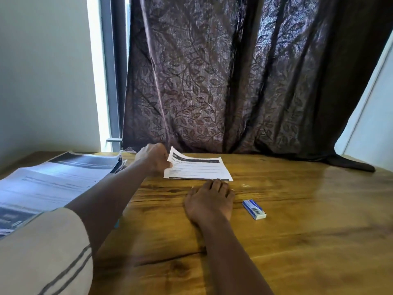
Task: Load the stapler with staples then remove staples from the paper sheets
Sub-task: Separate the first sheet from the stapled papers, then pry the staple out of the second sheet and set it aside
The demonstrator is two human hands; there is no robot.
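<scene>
A small set of printed paper sheets [197, 169] lies on the wooden table [297, 231] near its far edge. My left hand [154, 158] grips the sheets' left edge and lifts the far left corner off the table. Flat on the wood just in front of the sheets rests my right hand [209, 201], its fingers spread and the fingertips at the sheets' near edge. A small blue and white staple box [254, 209] lies to the right of my right hand. No stapler is visible.
A larger pile of printed sheets [53, 184] covers the left part of the table. A dark leaf-patterned curtain [234, 81] hangs behind the table's far edge. A small pale speck [245, 185] lies on the wood right of the sheets.
</scene>
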